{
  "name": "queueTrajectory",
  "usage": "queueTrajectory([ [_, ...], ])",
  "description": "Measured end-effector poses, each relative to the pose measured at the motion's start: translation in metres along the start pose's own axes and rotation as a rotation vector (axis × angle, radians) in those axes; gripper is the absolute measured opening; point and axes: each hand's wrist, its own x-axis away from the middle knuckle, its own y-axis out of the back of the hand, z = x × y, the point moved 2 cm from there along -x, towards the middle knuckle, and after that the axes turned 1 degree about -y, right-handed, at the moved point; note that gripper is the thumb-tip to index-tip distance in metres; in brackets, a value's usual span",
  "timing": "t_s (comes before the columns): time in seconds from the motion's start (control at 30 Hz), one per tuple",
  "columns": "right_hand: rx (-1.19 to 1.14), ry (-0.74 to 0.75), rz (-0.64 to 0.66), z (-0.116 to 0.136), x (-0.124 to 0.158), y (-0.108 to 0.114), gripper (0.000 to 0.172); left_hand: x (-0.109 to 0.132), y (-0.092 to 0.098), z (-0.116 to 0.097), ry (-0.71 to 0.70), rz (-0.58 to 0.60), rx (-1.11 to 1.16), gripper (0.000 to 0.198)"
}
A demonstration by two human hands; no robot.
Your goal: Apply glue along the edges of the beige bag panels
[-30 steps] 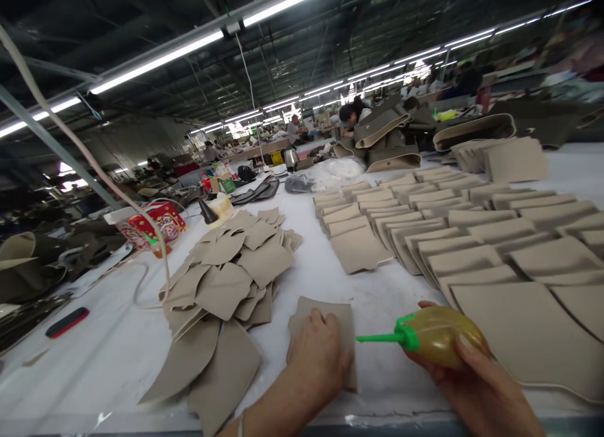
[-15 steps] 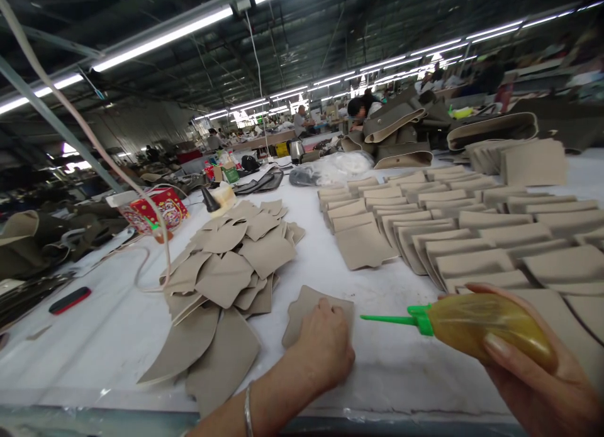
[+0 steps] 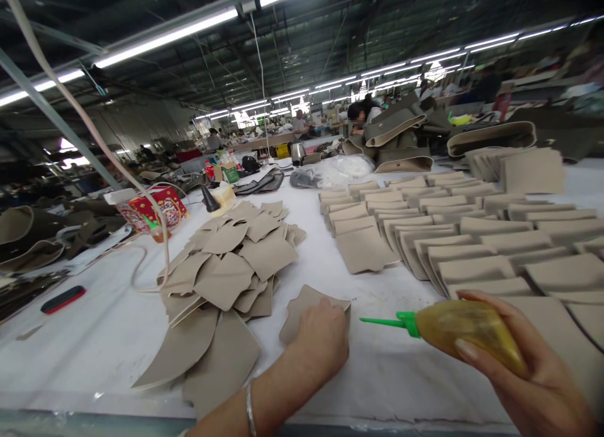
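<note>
My right hand [image 3: 528, 368] grips a squeeze bottle [image 3: 465, 330] of amber liquid, its thin green nozzle pointing left. The nozzle tip is a short way right of my left hand [image 3: 325, 336]. That hand, fingers curled, is closed on the edge of a taupe leather piece [image 3: 299, 305] on the table; the fingertips are hidden. Left of it lies a loose heap of similar taupe pieces [image 3: 226, 273]. On the right, several overlapping rows of folded taupe pieces [image 3: 425, 236] are laid out.
A black and red brush-like object [image 3: 63, 299] lies at the left of the white table [image 3: 108, 336]. A hanging hose [image 3: 117, 166] comes down near a red patterned box [image 3: 155, 210]. Dark bag bodies [image 3: 396, 132] and a clear plastic bag [image 3: 333, 171] stand at the back; a person [image 3: 361, 116] is behind.
The bottle in my right hand has moved left, closer to my left hand, and slightly tilted. My left hand stays on the leather piece, nearly in place.
</note>
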Motion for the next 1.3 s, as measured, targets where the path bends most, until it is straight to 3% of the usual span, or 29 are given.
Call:
queueTrajectory([
  [0.13, 0.175, 0.137, 0.069, 0.008, -0.003, -0.011, 0.063, 0.0, 0.001, 0.016, -0.131, -0.033, 0.024, 0.046],
  [0.27, 0.251, 0.221, 0.153, 0.014, -0.004, -0.025, 0.061, -0.001, 0.0, 0.019, -0.137, -0.022, 0.053, 0.057],
  [0.67, 0.403, 0.444, 0.319, 0.02, -0.012, -0.041, 0.051, -0.004, -0.009, 0.018, -0.157, -0.078, 0.01, 0.041],
  [0.93, 0.4, 0.353, 0.286, 0.012, -0.012, -0.039, 0.052, -0.002, -0.001, 0.022, -0.153, -0.026, 0.003, 0.032],
  [1.3, 0.346, 0.241, 0.206, 0.007, -0.014, -0.034, 0.053, 0.001, -0.003, 0.026, -0.163, -0.024, 0.059, 0.036],
])
